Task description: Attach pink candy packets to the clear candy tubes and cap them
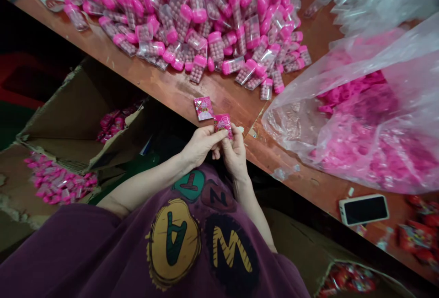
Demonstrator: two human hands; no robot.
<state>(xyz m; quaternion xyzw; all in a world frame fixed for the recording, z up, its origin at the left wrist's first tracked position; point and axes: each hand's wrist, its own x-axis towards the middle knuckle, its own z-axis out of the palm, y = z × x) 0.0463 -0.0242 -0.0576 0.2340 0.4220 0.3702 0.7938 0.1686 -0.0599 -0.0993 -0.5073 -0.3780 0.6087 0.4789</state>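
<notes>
My hands meet just below the table edge, in front of my purple printed shirt. A small pink foil sachet point(223, 125) stands up between them. My right hand point(235, 149) pinches it from below, and the fingertips of my left hand point(202, 144) grip its lower left corner. A second pink sachet point(203, 108) lies flat on the wooden table point(233, 105), just above my hands. Beyond it spreads a large heap of clear plastic tubes with pink caps point(206, 46), filled with small round sweets.
A clear plastic bag of pink pieces point(356, 124) lies on the table to the right, with a phone point(364, 209) below it. Red packets point(416, 236) lie at the lower right. An open cardboard box point(78, 124) with pink packets stands below the table on the left.
</notes>
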